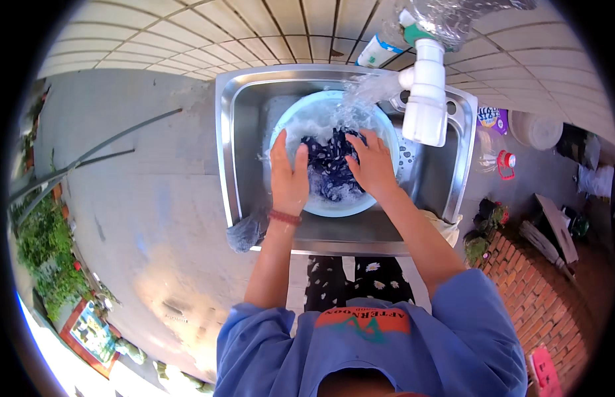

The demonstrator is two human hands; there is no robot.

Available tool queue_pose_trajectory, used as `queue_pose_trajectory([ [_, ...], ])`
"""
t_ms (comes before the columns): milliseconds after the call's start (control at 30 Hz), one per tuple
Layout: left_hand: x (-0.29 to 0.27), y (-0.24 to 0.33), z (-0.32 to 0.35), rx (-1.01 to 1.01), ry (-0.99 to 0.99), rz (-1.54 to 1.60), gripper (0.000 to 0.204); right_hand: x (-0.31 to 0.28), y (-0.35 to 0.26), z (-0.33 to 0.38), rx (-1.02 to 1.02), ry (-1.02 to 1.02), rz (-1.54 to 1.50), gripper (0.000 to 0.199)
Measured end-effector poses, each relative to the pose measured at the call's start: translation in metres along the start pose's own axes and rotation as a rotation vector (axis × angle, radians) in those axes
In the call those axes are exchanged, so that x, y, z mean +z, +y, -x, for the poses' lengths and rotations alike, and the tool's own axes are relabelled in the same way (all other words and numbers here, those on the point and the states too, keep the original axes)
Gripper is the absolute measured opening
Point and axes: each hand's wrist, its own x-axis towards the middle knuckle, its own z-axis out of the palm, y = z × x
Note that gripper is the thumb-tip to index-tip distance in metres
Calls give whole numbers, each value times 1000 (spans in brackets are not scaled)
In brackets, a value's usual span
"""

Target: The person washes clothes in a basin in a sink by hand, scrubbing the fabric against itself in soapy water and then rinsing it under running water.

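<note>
A pale blue round basin (307,100) stands in a steel sink, and foamy water churns inside it. In the water lies a bunched dark blue cloth (329,173) with white spots. My left hand (289,182) is over the basin's left side, fingers and thumb apart, beside the cloth and gripping nothing. Over the right part of the cloth, my right hand (375,169) has its fingers spread, the tips at or just above the fabric; whether they touch is unclear. Water pours from a white plastic tap (427,92) into the basin's far right side.
The steel sink (223,159) has a grey rag (244,235) over its near left corner and a pale cloth (444,226) at its near right. A tiled wall (268,40) rises behind. To the right are a clear bottle with a red handle (507,165) and brickwork (539,284).
</note>
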Motion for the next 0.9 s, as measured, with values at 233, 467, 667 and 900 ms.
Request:
queue_pose_trajectory([
  [233, -61, 197, 72, 463, 30, 1274, 73, 9, 11, 16, 221, 61, -293, 21],
  [467, -38, 231, 66, 504, -749, 1192, 65, 16, 17, 18, 230, 53, -298, 20],
  [667, -18, 194, 68, 293, -817, 764, 58, 24, 24, 14, 282, 96, -348, 19],
  [900, 34, 17, 1, -430, -170, 946, 52, 14, 17, 0, 114, 106, -97, 33],
])
